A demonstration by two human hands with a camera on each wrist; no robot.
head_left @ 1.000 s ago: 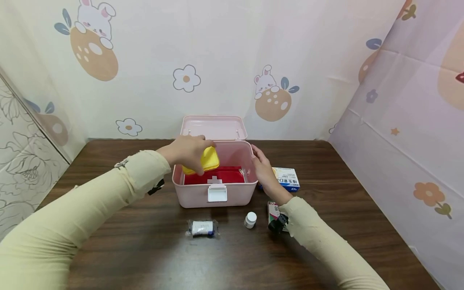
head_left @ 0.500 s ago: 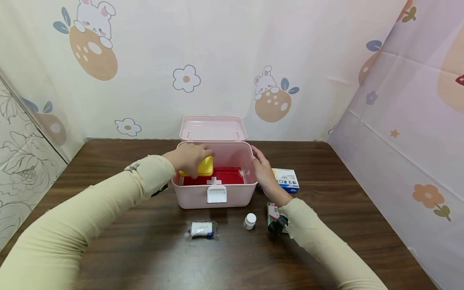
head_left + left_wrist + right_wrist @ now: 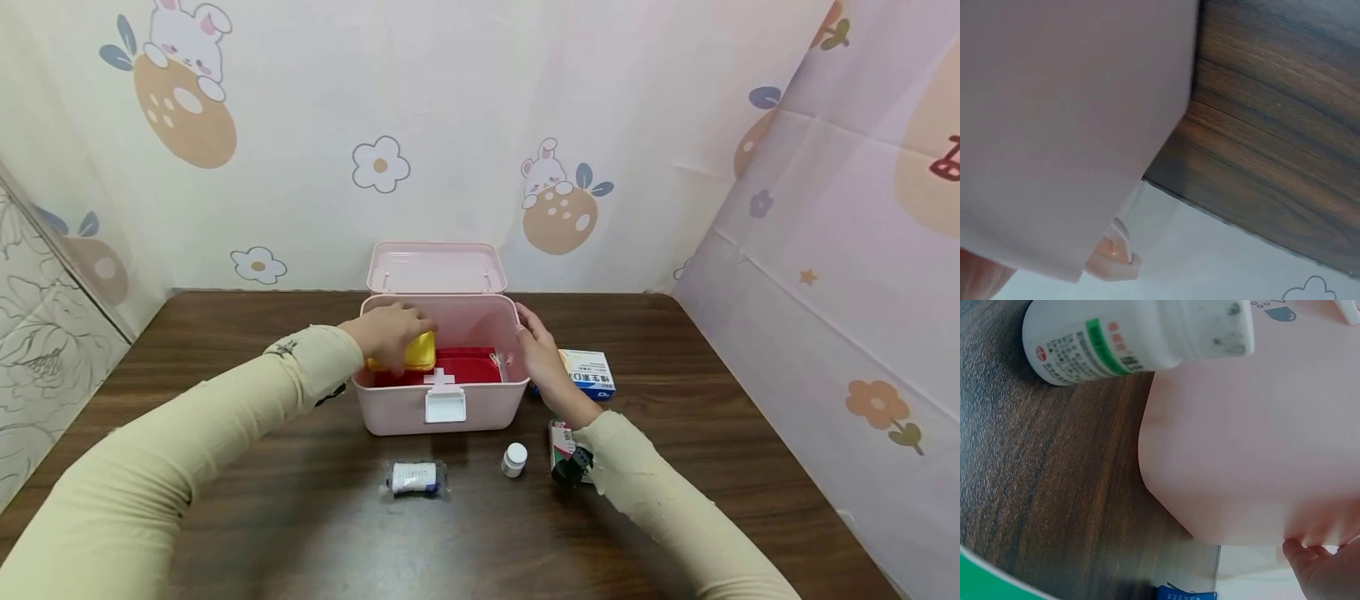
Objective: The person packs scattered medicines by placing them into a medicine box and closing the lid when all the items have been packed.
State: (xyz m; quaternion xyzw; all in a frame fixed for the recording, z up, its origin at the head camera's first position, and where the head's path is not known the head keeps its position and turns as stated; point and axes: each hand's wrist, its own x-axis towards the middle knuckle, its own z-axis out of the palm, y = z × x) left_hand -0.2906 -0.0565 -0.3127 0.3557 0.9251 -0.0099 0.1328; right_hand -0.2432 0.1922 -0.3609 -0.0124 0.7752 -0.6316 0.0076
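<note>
A pink box [image 3: 472, 408] stands with its lid [image 3: 437, 268] raised. My left hand [image 3: 387, 332] reaches into its left side, thumb in front, gripping a yellow rounded case [image 3: 420, 352]. The fingers behind that case are hidden. A red pouch [image 3: 472, 365] with a white cross lies on the box floor, partly under the yellow case. My right hand [image 3: 542, 360] rests at the box's right rim. Its straight fingers [image 3: 1300, 555] press the outer wall in the right wrist view. The left wrist view mostly shows the box's outer wall [image 3: 1066, 125].
On the brown table [image 3: 300, 517], before the box, lie a wrapped white roll [image 3: 414, 477] and a small white bottle [image 3: 513, 460]. A green-and-white carton [image 3: 558, 446] sits under the right wrist. Behind that arm is a blue-and-white medicine box [image 3: 590, 373]. A patterned curtain [image 3: 315, 167] backs the table.
My left hand has lowered the yellow case into the box and shifted it left, levelling it over the red pouch. The right hand stays at the rim.
</note>
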